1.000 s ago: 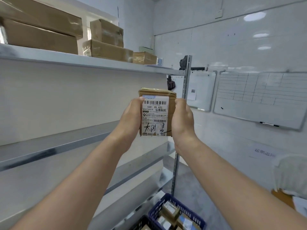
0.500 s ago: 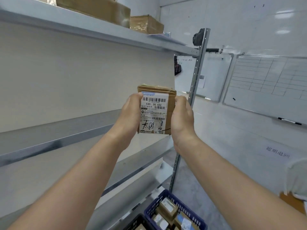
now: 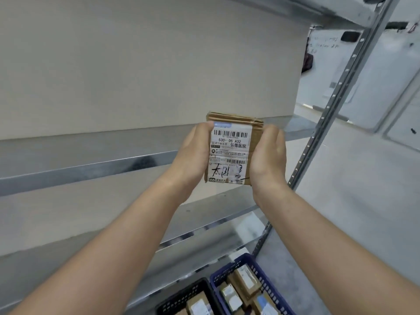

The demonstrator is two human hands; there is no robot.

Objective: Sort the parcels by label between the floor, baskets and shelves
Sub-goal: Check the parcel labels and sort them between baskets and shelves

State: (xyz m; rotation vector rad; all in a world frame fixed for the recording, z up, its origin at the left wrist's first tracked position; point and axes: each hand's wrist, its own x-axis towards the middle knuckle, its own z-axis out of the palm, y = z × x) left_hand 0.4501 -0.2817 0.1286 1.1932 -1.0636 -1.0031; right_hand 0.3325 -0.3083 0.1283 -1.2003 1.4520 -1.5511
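Note:
A small brown cardboard parcel stands upright in the air in front of me, its white shipping label with barcodes and black handwriting facing me. My left hand grips its left edge and my right hand grips its right edge. Behind the parcel runs a grey metal shelf at about the same height. Down at the bottom, a blue basket and a black basket each hold several labelled parcels.
The rack's perforated metal upright rises just right of my hands. A lower shelf sits beneath the parcel. Whiteboards hang on the white wall to the right. Grey floor shows past the baskets.
My view has tipped downward: the top shelf with its boxes has left the frame and the baskets show more. Both hands still hold the parcel, now lower beside the middle shelf.

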